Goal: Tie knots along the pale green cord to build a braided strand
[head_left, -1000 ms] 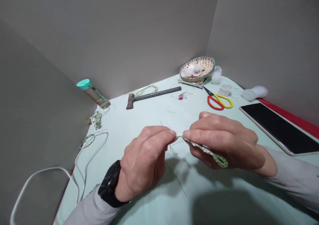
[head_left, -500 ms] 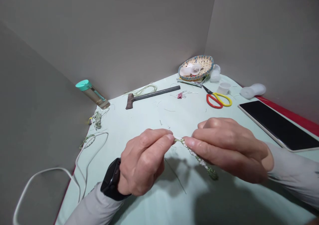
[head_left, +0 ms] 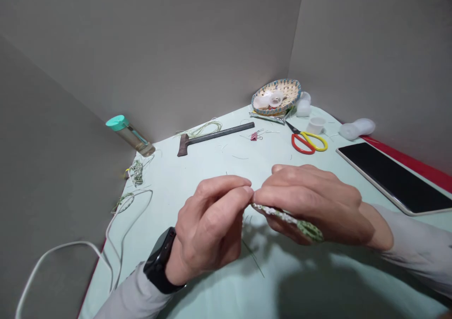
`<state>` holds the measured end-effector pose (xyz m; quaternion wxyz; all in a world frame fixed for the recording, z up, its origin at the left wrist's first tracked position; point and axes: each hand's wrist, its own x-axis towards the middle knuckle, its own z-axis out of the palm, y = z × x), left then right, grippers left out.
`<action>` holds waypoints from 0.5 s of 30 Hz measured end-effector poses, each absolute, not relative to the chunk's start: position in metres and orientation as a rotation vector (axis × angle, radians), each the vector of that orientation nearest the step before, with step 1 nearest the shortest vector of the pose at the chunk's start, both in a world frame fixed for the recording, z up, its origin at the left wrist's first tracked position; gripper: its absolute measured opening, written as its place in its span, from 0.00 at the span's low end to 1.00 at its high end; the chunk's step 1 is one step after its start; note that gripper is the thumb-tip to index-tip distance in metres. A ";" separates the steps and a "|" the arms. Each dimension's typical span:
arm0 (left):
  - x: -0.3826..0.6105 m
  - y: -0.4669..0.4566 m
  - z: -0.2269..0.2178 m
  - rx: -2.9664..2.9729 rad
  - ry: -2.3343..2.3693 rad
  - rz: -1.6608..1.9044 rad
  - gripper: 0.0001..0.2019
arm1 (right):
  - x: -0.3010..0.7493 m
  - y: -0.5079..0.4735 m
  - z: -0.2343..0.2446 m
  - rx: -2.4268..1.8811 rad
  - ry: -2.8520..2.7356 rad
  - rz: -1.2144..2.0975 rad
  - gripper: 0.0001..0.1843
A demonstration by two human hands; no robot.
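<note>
"Grip first: how does it look?"

"Fingertips meet fingertips. The left hand (head_left: 212, 222) has its thumb and forefinger pressed together; what lies between them is hidden, so I can't tell. The right hand (head_left: 310, 201) pinches a green-and-white braided band (head_left: 277, 213) near its end."

"Where does the band sit?"

"Above the table (head_left: 169, 177), in front of the person. It slants from where the fingertips touch, down along the underside of the right hand, to a green looped end (head_left: 310, 231)."

"And right around the hands?"

"A black smartwatch (head_left: 160, 257) on the left wrist, grey sleeves on both arms, and thin loose strands (head_left: 254, 258) on the tabletop just below."

"Further out?"

"Ahead lies a hammer (head_left: 222, 133) with a rusty head, a coil of pale green cord just behind it. Right of its handle sit a pink binder clip (head_left: 254, 136) and scissors (head_left: 301, 134) with one red and one yellow handle. A dark-screened tablet (head_left: 395, 177) lies past the right hand."

"At the edges?"

"A woven basket (head_left: 291, 90) at the far corner, a turquoise-lidded bottle (head_left: 131, 136) at far left, and a white cable (head_left: 70, 242) looping nearer."
</note>
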<state>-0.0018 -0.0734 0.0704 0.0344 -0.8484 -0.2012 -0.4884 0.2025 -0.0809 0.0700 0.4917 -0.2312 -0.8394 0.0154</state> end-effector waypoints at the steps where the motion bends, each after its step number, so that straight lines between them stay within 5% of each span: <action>1: 0.001 -0.073 0.071 -2.612 -0.618 -1.579 0.19 | 0.199 -0.077 0.070 -0.514 -2.006 0.053 0.09; 15: 0.012 -0.083 0.077 -2.838 -1.204 -2.202 0.07 | 0.192 -0.066 0.084 -0.659 -1.891 0.670 0.09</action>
